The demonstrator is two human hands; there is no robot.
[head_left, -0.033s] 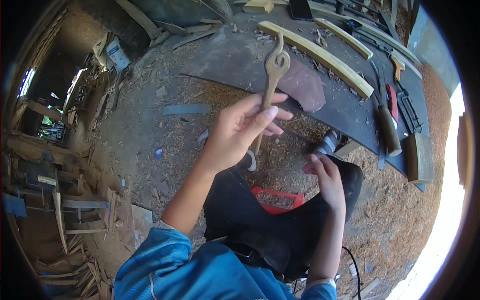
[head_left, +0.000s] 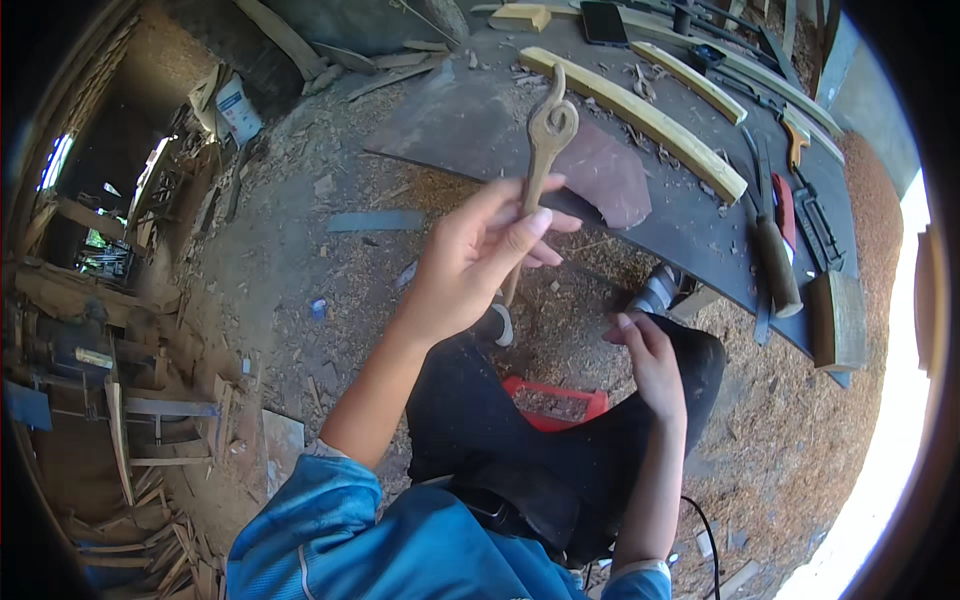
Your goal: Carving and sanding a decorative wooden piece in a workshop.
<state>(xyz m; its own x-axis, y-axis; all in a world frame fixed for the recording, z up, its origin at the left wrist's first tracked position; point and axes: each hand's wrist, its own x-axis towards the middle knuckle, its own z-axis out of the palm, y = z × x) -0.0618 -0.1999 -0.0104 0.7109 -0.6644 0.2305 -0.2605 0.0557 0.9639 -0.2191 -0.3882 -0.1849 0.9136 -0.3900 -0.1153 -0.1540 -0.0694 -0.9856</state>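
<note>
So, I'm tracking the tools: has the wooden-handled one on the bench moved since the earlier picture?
No; the wooden-handled tool lies just as before beside the wooden block on the bench.

Left hand (head_left: pixel 490 240) near centre, thumb (head_left: pixel 522 236) and fingers (head_left: pixel 565 222) pinched, left forearm (head_left: pixel 380 390) slanting toward one o'clock; right hand (head_left: pixel 655 370) at four o'clock, fingers loosely bent, right forearm (head_left: pixel 655 490) toward twelve.

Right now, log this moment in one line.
left hand: holding carved wooden stick | right hand: nothing visible held | brown sheet: on table
</note>
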